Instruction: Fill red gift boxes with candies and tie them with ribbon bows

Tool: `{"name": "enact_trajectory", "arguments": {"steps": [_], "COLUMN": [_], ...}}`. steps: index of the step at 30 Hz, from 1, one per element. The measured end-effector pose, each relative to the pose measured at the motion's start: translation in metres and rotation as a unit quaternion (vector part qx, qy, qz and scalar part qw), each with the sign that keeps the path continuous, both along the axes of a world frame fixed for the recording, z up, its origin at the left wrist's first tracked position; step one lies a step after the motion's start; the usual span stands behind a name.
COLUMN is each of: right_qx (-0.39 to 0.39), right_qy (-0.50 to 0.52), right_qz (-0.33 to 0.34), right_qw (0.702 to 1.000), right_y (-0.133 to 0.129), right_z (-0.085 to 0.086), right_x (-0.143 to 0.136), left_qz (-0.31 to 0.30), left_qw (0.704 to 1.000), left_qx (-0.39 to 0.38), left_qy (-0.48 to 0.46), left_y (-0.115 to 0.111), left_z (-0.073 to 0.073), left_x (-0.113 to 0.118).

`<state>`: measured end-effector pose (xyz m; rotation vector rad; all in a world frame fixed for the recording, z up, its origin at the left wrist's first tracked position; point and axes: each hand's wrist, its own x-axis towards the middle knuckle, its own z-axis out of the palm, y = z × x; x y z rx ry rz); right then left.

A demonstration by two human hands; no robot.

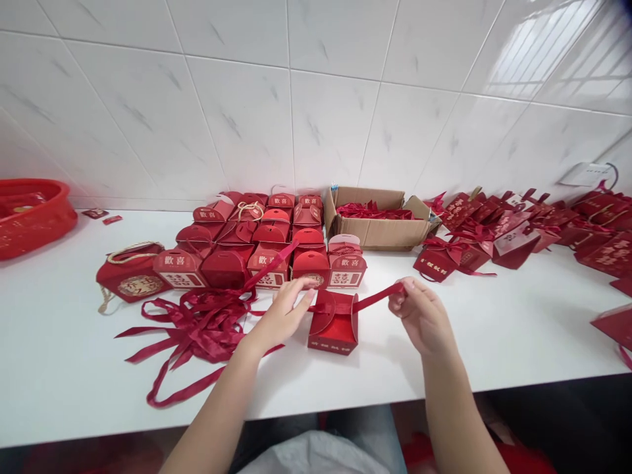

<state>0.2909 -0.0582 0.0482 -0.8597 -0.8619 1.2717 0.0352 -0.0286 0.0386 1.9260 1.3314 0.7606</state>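
A small red gift box (334,332) with curved, interlocking top flaps stands on the white table in front of me. A dark red ribbon (378,296) runs through its top and out on both sides. To the right of the box, my right hand (422,313) pinches one end of this ribbon, drawn out and slightly upward. My left hand (286,313) is at the box's left side, fingers stretched out and thumb apart, close to the flap. Part of the ribbon passes behind that hand. A tangle of loose red ribbons (202,329) lies left of it.
Rows of red boxes (224,270) stand behind, beside a cardboard carton (390,234) of red ribbons. Ribbon-tied boxes (437,260) crowd the right side. A red plastic basket (54,220) sits at far left on the white table (59,368), against a tiled wall (237,125).
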Motion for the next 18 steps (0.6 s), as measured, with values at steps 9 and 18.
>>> {"name": "enact_trajectory", "arguments": {"steps": [9, 18], "right_qx": [0.01, -0.136], "right_qy": [0.144, 0.085], "right_qz": [-0.144, -0.148], "right_qw": [0.979, 0.976], "right_y": [0.002, -0.045], "right_z": [-0.01, -0.083], "right_x": [0.035, 0.031], "left_qz": [-0.006, 0.165], "left_qw": [0.995, 0.945], "left_qx": [0.008, -0.176], "left_qy": [0.103, -0.223], "left_y": [-0.016, -0.06], "left_z": [-0.042, -0.039], "left_x": [-0.032, -0.048]}}
